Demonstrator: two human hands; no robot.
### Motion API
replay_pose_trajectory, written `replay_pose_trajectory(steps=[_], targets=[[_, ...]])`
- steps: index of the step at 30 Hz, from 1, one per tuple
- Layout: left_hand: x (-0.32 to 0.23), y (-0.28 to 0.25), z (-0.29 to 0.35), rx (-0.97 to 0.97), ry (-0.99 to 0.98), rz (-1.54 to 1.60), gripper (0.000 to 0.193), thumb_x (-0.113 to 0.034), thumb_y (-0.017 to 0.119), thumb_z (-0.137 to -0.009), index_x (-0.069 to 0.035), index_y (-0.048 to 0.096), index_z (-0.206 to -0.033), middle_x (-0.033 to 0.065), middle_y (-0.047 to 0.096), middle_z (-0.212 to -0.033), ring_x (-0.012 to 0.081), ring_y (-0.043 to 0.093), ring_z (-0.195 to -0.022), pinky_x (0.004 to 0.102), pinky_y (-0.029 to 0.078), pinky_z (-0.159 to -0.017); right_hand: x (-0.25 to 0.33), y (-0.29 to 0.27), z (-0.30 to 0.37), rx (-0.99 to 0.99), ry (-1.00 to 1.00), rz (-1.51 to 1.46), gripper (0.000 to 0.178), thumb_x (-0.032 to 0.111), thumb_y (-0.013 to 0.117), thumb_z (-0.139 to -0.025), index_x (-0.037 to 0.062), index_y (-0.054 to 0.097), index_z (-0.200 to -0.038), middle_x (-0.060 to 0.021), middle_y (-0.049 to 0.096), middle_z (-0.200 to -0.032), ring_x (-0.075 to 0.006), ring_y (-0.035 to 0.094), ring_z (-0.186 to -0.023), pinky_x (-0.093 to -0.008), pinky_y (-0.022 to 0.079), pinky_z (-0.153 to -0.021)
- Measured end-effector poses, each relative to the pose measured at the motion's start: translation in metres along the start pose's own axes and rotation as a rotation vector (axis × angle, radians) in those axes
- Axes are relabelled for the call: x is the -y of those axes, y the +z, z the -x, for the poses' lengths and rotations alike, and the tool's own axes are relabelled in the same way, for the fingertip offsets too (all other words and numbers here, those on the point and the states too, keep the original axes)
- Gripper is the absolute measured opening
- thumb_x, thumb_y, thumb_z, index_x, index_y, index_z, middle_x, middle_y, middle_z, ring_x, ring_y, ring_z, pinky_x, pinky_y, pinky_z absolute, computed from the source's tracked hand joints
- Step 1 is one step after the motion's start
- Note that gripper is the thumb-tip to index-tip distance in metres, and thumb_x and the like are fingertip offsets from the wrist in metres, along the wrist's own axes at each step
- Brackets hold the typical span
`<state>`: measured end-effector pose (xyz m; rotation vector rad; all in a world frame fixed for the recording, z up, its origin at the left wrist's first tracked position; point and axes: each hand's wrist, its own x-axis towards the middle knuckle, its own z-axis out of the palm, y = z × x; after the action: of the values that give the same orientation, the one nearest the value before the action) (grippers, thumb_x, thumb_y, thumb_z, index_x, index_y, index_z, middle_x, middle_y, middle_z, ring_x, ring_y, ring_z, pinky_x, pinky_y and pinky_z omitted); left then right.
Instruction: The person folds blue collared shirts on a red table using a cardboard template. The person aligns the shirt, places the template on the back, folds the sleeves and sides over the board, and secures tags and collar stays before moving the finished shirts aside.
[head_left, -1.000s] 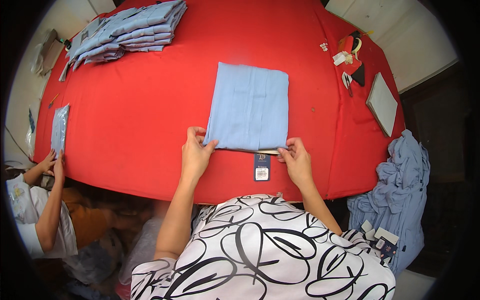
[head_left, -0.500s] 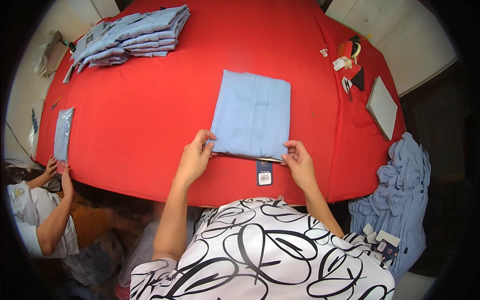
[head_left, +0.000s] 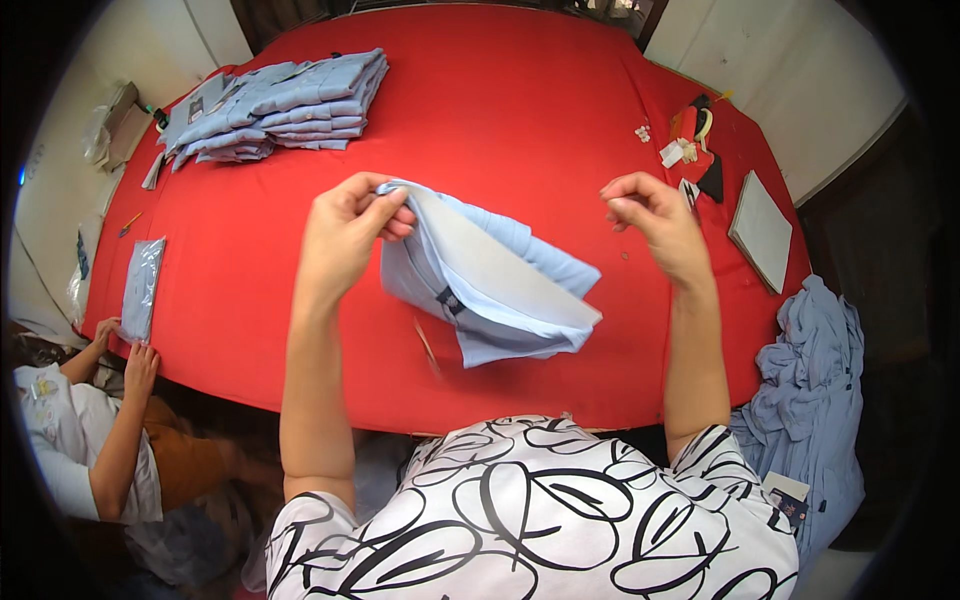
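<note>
My left hand [head_left: 352,232] pinches one corner of a folded light-blue garment [head_left: 530,245] and holds it up, tilted, over the table. A stiff pale grey board [head_left: 500,255] shows along its turned-up side. On the cloth there is a small dark label [head_left: 450,301]. Below the garment hangs a thin tag [head_left: 428,347], seen nearly edge-on and smeared by motion. To the right, clear of the garment, my right hand [head_left: 655,220] is raised with fingers curled and a little apart; nothing shows in it.
A red-covered table [head_left: 250,270] carries a stack of folded blue garments [head_left: 290,105] at the far left. A co-worker's hands [head_left: 135,360] touch a bagged blue garment [head_left: 145,290]. At right are a pale stack of sheets [head_left: 762,235], a tape roll [head_left: 705,125] and heaped blue garments [head_left: 805,390].
The garment has been lifted off the table and tipped up by my left hand. My right hand has let go of its corner and moved up and right. The dark hanging tag has turned edge-on.
</note>
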<state>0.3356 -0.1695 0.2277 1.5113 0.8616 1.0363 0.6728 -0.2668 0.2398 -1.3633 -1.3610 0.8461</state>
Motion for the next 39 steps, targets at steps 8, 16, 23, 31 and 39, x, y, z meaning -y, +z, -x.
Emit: replay_pose_trajectory(steps=[8, 16, 23, 31, 39], targets=[[0.037, 0.012, -0.063, -0.055, -0.075, 0.003, 0.02, -0.016, 0.061, -0.098, 0.003, 0.065, -0.102, 0.0048, 0.069, -0.078, 0.0081, 0.063, -0.065, 0.0212, 0.05, -0.061, -0.088, 0.05, -0.016, 0.158, 0.264, -0.749, 0.091, 0.075, 0.032, -0.094, 0.0034, 0.034, -0.15, -0.0213, 0.045, -0.147, -0.0322, 0.044, -0.136, -0.046, 0.036, -0.112], [0.052, 0.025, -0.145, -0.137, 0.021, -0.586, 0.03, -0.026, 0.066, -0.092, 0.003, 0.07, -0.096, 0.0124, 0.071, -0.084, 0.0191, 0.067, -0.075, 0.0346, 0.052, -0.069, -0.054, 0.03, -0.066, 0.103, 0.041, -0.609, 0.059, 0.011, 0.062, -0.095, 0.0033, 0.037, -0.148, -0.0136, 0.058, -0.128, -0.0207, 0.056, -0.12, -0.0374, 0.045, -0.105], [0.115, 0.013, -0.165, -0.032, -0.174, -0.424, 0.052, -0.028, 0.058, -0.097, 0.01, 0.051, -0.132, 0.0297, 0.056, -0.132, 0.0369, 0.058, -0.121, 0.0389, 0.046, -0.098, -0.082, 0.035, -0.116, 0.059, 0.045, -0.112, 0.038, -0.003, 0.059, -0.092, -0.0014, 0.058, -0.13, -0.0129, 0.066, -0.11, -0.0184, 0.064, -0.1, -0.03, 0.051, -0.092], [0.17, -0.008, -0.152, -0.074, -0.327, -0.77, 0.05, -0.028, 0.055, -0.099, 0.007, 0.051, -0.133, 0.0309, 0.056, -0.132, 0.0418, 0.056, -0.124, 0.0442, 0.046, -0.1, -0.166, 0.079, -0.147, 0.01, 0.187, 0.04, 0.033, -0.001, 0.062, -0.092, -0.0045, 0.06, -0.124, -0.0115, 0.066, -0.111, -0.0166, 0.062, -0.101, -0.0292, 0.052, -0.088], [0.205, -0.016, -0.143, -0.217, -0.405, -0.342, 0.04, -0.023, 0.053, -0.102, 0.008, 0.052, -0.126, 0.0167, 0.066, -0.107, 0.0215, 0.064, -0.09, 0.0376, 0.054, -0.079, -0.12, 0.071, -0.141, 0.241, 0.536, 0.056, 0.072, 0.029, 0.076, -0.085, -0.0022, 0.043, -0.141, -0.0222, 0.059, -0.129, -0.0287, 0.061, -0.119, -0.0368, 0.048, -0.101]])
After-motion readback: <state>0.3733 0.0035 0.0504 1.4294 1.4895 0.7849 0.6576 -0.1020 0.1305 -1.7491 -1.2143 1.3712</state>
